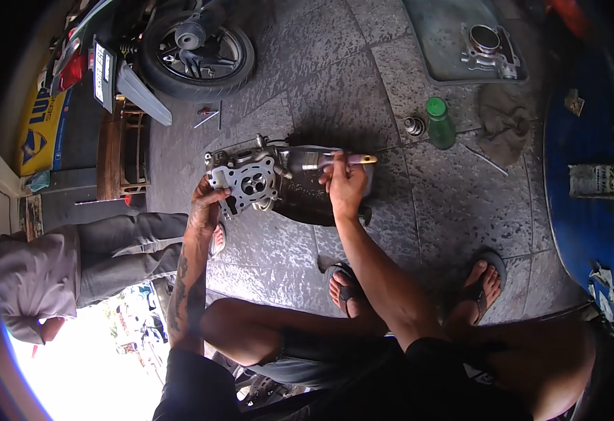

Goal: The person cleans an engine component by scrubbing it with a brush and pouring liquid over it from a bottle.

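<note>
My left hand (pixel 207 202) is closed around the near left edge of a metal engine cylinder head (pixel 265 172), its flat gasket face with round valve openings turned toward me. In my right hand (pixel 345 184) is a paintbrush (pixel 311 161), gripped by its wooden handle. The bristles point left at the side of the cylinder head; whether they touch it I cannot make out. Below both hands sits a dark pan (pixel 305 205), wet-looking inside and partly hidden by the cylinder head and brush.
A green bottle (pixel 441 125), a small metal part (pixel 414 126) and a grey rag (pixel 503 123) lie to the right. Behind them, a tray (pixel 437 49) holds an engine cylinder block (pixel 486 52). A motorcycle wheel (pixel 198 56) stands back left; another person (pixel 117 242) is at left.
</note>
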A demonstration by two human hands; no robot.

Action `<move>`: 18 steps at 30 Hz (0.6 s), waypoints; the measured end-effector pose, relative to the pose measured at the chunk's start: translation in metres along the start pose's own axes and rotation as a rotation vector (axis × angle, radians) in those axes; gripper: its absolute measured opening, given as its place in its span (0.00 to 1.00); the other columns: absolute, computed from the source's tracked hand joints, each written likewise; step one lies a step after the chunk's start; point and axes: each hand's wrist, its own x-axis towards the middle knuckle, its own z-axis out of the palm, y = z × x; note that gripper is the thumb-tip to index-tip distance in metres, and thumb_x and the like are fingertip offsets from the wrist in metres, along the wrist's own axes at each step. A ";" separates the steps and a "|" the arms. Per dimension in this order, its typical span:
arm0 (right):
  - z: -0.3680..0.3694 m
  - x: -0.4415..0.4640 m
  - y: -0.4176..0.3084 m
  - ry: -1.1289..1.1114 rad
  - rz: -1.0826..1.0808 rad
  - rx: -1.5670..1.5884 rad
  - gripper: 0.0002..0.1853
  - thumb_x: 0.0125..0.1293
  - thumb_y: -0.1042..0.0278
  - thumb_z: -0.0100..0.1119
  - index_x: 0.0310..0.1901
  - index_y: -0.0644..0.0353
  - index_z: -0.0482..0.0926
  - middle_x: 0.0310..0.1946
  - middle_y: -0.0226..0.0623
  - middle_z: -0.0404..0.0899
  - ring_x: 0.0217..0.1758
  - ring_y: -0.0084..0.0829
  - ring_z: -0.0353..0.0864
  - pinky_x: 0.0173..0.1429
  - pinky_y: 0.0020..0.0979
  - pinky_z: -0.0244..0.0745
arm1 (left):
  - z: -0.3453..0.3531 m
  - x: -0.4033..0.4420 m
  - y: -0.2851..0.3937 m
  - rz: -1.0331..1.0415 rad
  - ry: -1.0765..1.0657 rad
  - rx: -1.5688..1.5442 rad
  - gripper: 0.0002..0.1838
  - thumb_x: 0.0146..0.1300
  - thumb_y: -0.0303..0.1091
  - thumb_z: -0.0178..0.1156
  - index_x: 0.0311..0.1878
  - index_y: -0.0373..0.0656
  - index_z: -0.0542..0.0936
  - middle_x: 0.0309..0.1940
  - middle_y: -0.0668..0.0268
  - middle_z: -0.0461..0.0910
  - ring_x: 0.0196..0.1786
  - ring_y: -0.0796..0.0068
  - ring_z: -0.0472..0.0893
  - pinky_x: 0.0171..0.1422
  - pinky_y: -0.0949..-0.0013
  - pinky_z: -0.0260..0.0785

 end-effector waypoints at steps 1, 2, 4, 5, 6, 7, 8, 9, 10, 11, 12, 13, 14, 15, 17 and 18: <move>0.008 -0.007 -0.022 0.028 0.064 0.169 0.15 0.74 0.59 0.54 0.39 0.65 0.78 0.21 0.32 0.77 0.16 0.21 0.77 0.16 0.20 0.64 | 0.007 -0.005 0.006 -0.011 0.008 -0.028 0.21 0.47 0.18 0.65 0.47 0.43 0.79 0.39 0.70 0.83 0.44 0.77 0.80 0.56 0.71 0.68; 0.017 -0.009 -0.031 0.035 0.021 0.292 0.15 0.73 0.58 0.56 0.38 0.64 0.80 0.22 0.31 0.79 0.17 0.20 0.78 0.16 0.20 0.65 | 0.007 -0.005 0.004 -0.021 0.007 -0.024 0.21 0.47 0.18 0.65 0.47 0.43 0.79 0.39 0.70 0.83 0.44 0.77 0.80 0.56 0.71 0.68; 0.033 -0.019 -0.033 -0.050 -0.006 0.318 0.16 0.73 0.58 0.56 0.37 0.65 0.79 0.21 0.31 0.78 0.17 0.20 0.77 0.16 0.21 0.65 | 0.005 0.000 0.000 -0.015 0.028 -0.054 0.20 0.47 0.18 0.65 0.46 0.43 0.79 0.38 0.69 0.83 0.43 0.76 0.81 0.55 0.70 0.69; 0.033 -0.022 -0.024 -0.007 0.014 0.210 0.15 0.73 0.60 0.56 0.35 0.64 0.78 0.19 0.31 0.77 0.16 0.20 0.77 0.16 0.21 0.64 | -0.004 0.007 -0.008 -0.014 0.029 -0.080 0.19 0.47 0.19 0.65 0.46 0.43 0.79 0.37 0.68 0.84 0.42 0.75 0.81 0.55 0.70 0.69; 0.029 -0.019 -0.015 -0.010 0.005 0.220 0.15 0.73 0.60 0.56 0.35 0.64 0.78 0.19 0.31 0.77 0.16 0.20 0.77 0.16 0.21 0.64 | -0.002 0.010 -0.007 -0.002 0.024 -0.076 0.19 0.47 0.19 0.65 0.46 0.43 0.79 0.37 0.68 0.84 0.42 0.75 0.81 0.55 0.70 0.69; 0.022 -0.015 -0.009 0.019 0.013 0.149 0.14 0.74 0.60 0.55 0.37 0.64 0.78 0.20 0.32 0.77 0.16 0.21 0.77 0.15 0.21 0.64 | 0.001 0.011 -0.006 0.021 0.044 -0.069 0.19 0.47 0.19 0.65 0.45 0.43 0.79 0.37 0.68 0.84 0.42 0.75 0.81 0.55 0.70 0.70; 0.015 -0.014 -0.001 0.055 0.030 0.075 0.13 0.74 0.61 0.54 0.39 0.64 0.78 0.20 0.32 0.77 0.15 0.22 0.76 0.15 0.21 0.64 | 0.000 0.009 -0.007 0.034 0.066 -0.059 0.19 0.48 0.19 0.65 0.45 0.43 0.79 0.37 0.68 0.84 0.41 0.75 0.81 0.54 0.70 0.70; 0.013 -0.012 -0.008 0.078 0.074 0.140 0.13 0.73 0.61 0.55 0.37 0.63 0.78 0.21 0.32 0.77 0.14 0.22 0.75 0.15 0.22 0.64 | 0.000 0.011 -0.009 0.068 0.042 -0.045 0.18 0.48 0.20 0.65 0.44 0.43 0.79 0.38 0.67 0.84 0.42 0.74 0.81 0.55 0.69 0.70; 0.018 -0.013 -0.013 0.079 0.076 0.137 0.13 0.73 0.61 0.55 0.37 0.63 0.78 0.21 0.32 0.77 0.14 0.22 0.75 0.15 0.22 0.64 | -0.002 0.013 -0.011 0.065 0.043 -0.047 0.18 0.48 0.20 0.65 0.44 0.43 0.79 0.38 0.67 0.84 0.42 0.74 0.81 0.55 0.69 0.70; 0.025 -0.018 -0.015 0.043 0.038 0.204 0.13 0.74 0.61 0.54 0.37 0.63 0.78 0.21 0.33 0.77 0.14 0.22 0.76 0.14 0.22 0.64 | -0.004 0.014 -0.012 0.007 0.025 -0.075 0.21 0.49 0.21 0.65 0.49 0.44 0.79 0.42 0.68 0.83 0.45 0.73 0.81 0.57 0.66 0.71; 0.029 -0.020 -0.016 0.003 -0.004 0.275 0.13 0.74 0.61 0.54 0.36 0.63 0.78 0.21 0.33 0.77 0.14 0.23 0.76 0.14 0.22 0.64 | -0.006 0.015 -0.012 -0.043 0.006 -0.103 0.24 0.49 0.22 0.65 0.53 0.46 0.79 0.45 0.69 0.83 0.48 0.71 0.80 0.58 0.62 0.72; 0.028 -0.025 -0.013 0.006 0.065 0.074 0.14 0.73 0.61 0.55 0.34 0.65 0.78 0.19 0.34 0.78 0.16 0.24 0.78 0.15 0.23 0.67 | -0.006 0.017 -0.013 -0.042 0.025 -0.113 0.23 0.49 0.21 0.65 0.52 0.45 0.79 0.44 0.68 0.83 0.48 0.71 0.81 0.58 0.61 0.73; 0.025 -0.022 -0.006 -0.001 0.056 0.081 0.14 0.73 0.61 0.55 0.34 0.65 0.78 0.19 0.34 0.78 0.16 0.24 0.78 0.15 0.23 0.67 | -0.008 0.021 -0.014 -0.029 0.024 -0.113 0.23 0.49 0.21 0.65 0.52 0.45 0.79 0.44 0.68 0.83 0.48 0.71 0.81 0.58 0.61 0.73; 0.017 -0.015 0.005 -0.010 -0.070 -0.165 0.15 0.72 0.61 0.57 0.32 0.65 0.77 0.17 0.35 0.77 0.16 0.25 0.79 0.17 0.26 0.69 | -0.013 0.024 -0.015 0.025 0.022 -0.056 0.23 0.49 0.20 0.64 0.51 0.45 0.79 0.43 0.68 0.83 0.47 0.71 0.81 0.58 0.61 0.73; 0.004 -0.011 0.008 -0.073 -0.269 -0.576 0.18 0.69 0.60 0.59 0.26 0.65 0.79 0.16 0.43 0.78 0.19 0.37 0.82 0.26 0.36 0.78 | 0.006 0.012 -0.003 0.060 0.068 -0.036 0.17 0.48 0.17 0.65 0.41 0.46 0.77 0.36 0.67 0.84 0.37 0.74 0.82 0.52 0.69 0.72; -0.002 -0.007 0.011 -0.083 -0.280 -0.575 0.18 0.69 0.60 0.59 0.26 0.65 0.79 0.16 0.43 0.78 0.19 0.37 0.82 0.26 0.36 0.78 | 0.010 0.012 -0.003 0.072 0.074 -0.042 0.17 0.48 0.17 0.65 0.41 0.46 0.77 0.36 0.67 0.84 0.37 0.74 0.82 0.52 0.69 0.72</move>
